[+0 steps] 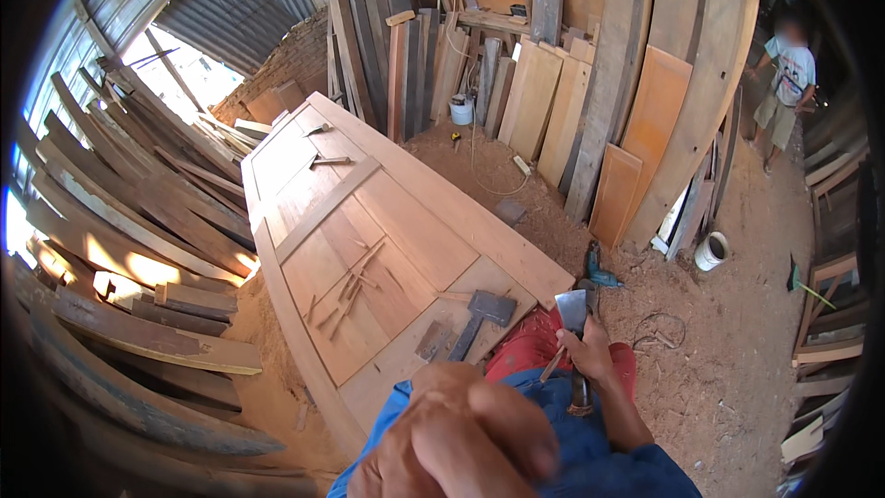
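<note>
In my right hand (591, 353) is a broad chisel (572, 312), blade pointing up and handle hanging below the fist. A thin wood stick (552, 365) also shows by that thumb. My left hand (461, 429) is raised close to the camera, fingers curled and partly blurred; whatever they may hold is hidden. Just beyond it lies a large panelled wooden door (419, 254). On its near end rest a dark-headed mallet (491, 308) and a small dark rectangular piece (432, 341). Several thin wood strips (355, 281) are scattered mid-panel.
Metal tools (330, 161) lie toward the door's far end. A teal power drill (601, 267) sits on the ground at right, near a white bucket (711, 251). Boards (539, 97) lean behind; stacked timber (157, 194) lines the left. Another person (790, 78) stands at far right.
</note>
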Action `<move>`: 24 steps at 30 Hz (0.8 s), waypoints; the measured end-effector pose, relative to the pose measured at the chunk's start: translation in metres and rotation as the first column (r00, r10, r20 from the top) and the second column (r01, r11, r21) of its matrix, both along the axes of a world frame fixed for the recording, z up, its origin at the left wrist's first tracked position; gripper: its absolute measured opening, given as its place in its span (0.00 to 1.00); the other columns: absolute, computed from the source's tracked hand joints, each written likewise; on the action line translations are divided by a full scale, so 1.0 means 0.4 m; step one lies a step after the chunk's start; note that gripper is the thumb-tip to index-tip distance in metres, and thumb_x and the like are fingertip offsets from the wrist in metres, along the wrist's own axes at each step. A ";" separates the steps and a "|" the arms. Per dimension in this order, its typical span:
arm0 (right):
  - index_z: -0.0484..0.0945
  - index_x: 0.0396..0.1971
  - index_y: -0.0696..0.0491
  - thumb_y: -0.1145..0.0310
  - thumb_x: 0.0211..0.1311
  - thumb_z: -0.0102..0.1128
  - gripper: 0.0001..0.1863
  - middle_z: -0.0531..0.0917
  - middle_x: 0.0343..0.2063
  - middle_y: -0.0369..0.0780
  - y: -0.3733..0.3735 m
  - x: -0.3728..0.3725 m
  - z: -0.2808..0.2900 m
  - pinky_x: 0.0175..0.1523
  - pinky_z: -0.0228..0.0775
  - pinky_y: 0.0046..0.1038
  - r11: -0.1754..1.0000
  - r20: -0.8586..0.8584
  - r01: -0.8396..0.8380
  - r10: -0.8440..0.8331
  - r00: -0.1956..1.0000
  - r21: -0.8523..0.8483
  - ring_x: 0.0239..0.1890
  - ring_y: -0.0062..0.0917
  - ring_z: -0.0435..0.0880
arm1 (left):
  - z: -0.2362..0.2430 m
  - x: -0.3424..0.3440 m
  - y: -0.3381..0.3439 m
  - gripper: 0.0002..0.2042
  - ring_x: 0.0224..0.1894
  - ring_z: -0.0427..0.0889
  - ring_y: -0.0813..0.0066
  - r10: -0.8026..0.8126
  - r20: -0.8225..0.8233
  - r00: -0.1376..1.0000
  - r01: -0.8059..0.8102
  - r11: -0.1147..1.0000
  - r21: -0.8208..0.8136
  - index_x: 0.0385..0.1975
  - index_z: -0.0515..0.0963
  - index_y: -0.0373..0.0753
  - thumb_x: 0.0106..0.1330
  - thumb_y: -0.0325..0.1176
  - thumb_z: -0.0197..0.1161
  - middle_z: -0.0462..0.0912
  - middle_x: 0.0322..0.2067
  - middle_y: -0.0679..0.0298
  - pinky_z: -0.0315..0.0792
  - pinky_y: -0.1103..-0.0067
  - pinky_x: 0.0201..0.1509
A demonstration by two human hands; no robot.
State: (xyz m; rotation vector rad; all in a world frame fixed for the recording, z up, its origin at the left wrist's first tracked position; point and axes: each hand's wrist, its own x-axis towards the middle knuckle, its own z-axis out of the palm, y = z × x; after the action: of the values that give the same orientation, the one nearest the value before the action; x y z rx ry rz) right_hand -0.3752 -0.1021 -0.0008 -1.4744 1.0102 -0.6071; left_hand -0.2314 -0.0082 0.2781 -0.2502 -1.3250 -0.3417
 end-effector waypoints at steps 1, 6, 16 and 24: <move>0.71 0.39 0.56 0.63 0.59 0.63 0.16 0.79 0.22 0.36 0.013 0.021 0.014 0.24 0.69 0.22 0.998 0.111 0.023 -0.029 0.993 0.056 0.18 0.16 0.75 | 0.046 -0.010 0.033 0.23 0.55 0.74 0.57 0.014 0.042 0.999 -0.015 1.000 0.016 0.55 0.77 0.51 0.78 0.50 0.33 0.83 0.48 0.73 0.60 0.65 0.57; 0.71 0.43 0.58 0.64 0.62 0.62 0.17 0.80 0.24 0.36 0.002 -0.014 -0.010 0.27 0.71 0.23 0.990 0.050 0.050 -0.057 0.997 0.130 0.22 0.17 0.78 | 0.050 -0.047 -0.058 0.24 0.53 0.75 0.63 -0.081 0.062 0.995 0.089 0.987 -0.135 0.56 0.80 0.54 0.78 0.48 0.32 0.84 0.50 0.78 0.58 0.66 0.58; 0.72 0.42 0.59 0.65 0.62 0.61 0.15 0.80 0.23 0.37 0.001 0.011 0.060 0.26 0.70 0.23 0.999 0.085 0.028 -0.032 0.996 0.037 0.21 0.17 0.77 | 0.001 -0.043 -0.066 0.25 0.55 0.74 0.60 -0.439 0.132 0.889 0.410 0.890 0.201 0.56 0.79 0.52 0.75 0.53 0.35 0.80 0.54 0.71 0.58 0.65 0.60; 0.70 0.43 0.59 0.66 0.61 0.61 0.16 0.80 0.23 0.37 -0.008 -0.038 0.082 0.26 0.69 0.22 0.990 0.073 0.114 -0.120 0.990 0.077 0.20 0.17 0.76 | 0.024 -0.052 -0.048 0.27 0.56 0.74 0.58 -0.673 -0.020 0.740 0.621 0.671 0.406 0.55 0.79 0.50 0.73 0.57 0.37 0.77 0.57 0.65 0.58 0.63 0.62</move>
State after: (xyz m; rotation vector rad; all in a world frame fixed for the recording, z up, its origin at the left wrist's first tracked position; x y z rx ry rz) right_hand -0.3904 -0.1052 0.0321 -1.3252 1.0531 -0.6996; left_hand -0.2524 -0.0273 0.2879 -0.3672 -1.2269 -1.2467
